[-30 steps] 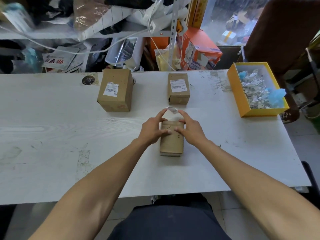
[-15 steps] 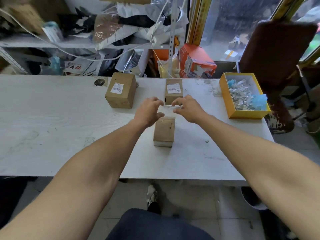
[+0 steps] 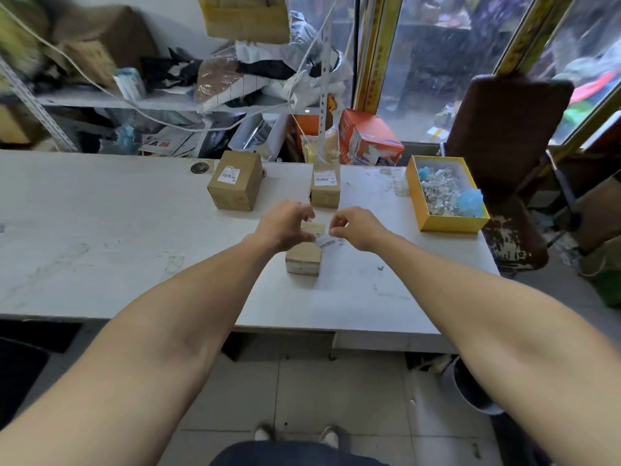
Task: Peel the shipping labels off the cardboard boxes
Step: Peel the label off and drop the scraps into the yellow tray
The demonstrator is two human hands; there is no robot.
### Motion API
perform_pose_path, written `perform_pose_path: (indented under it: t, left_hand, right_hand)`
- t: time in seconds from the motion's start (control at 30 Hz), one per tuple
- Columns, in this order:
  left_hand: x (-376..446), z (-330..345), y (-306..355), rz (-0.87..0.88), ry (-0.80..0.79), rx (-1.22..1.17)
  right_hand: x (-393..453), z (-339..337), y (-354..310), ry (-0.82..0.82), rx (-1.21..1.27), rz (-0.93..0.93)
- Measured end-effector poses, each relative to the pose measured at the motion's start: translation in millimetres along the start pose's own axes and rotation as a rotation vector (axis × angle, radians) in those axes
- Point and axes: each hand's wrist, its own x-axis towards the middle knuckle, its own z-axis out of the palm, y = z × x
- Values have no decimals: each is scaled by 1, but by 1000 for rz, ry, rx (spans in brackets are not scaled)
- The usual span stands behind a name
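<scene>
White and scuffed, the table (image 3: pixel 100 237) fills the middle of the frame, with cluttered shelves (image 3: pixel 141 102) behind it at upper left and a window at upper right. Past the hands stand two cardboard boxes that keep their labels, a larger box (image 3: pixel 235 180) left of centre and a smaller box (image 3: pixel 325 186) at centre; a yellow tray (image 3: pixel 448 227) of crumpled scraps sits at right. At centre frame the left hand (image 3: pixel 282 227) and right hand (image 3: pixel 359 228) hover above the near box (image 3: pixel 304 255), both with fingers curled, pinching a peeled label (image 3: pixel 331 243) stretched between them, its barcode showing. That label hangs just above the box's far right corner, free of the cardboard. The left hand partly hides the box top. Against half a second ago, the view has tipped lower, showing floor tiles and shoes, and the label is clearer between the fingertips.
</scene>
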Motion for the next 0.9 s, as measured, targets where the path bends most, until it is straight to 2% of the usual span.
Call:
perform_pose_path:
  t: [0.1,0.33,0.5,0.57,0.77,0.9]
  left_hand:
    - [-6,1,5,17,-34,-20]
    - [-9,1,8,-6,47,-72]
    - [-10,-7,10,-92,50,-362]
    - [-8,-9,11,-98,28,-399]
    - [-7,-9,16,-127,77,-373]
    - [-12,-11,21,-153,185,-217]
  right_hand:
    - [-5,-1,-12,18,29,-31]
    - [-10,-1,-33,63,2,-59]
    - [-15,-2,-39,-2,-122,-65]
    - [-16,0,-37,19,-132,-64]
    - [-16,3,-41,165,-186,-51]
    - [-15,-2,-48,184,-131,-36]
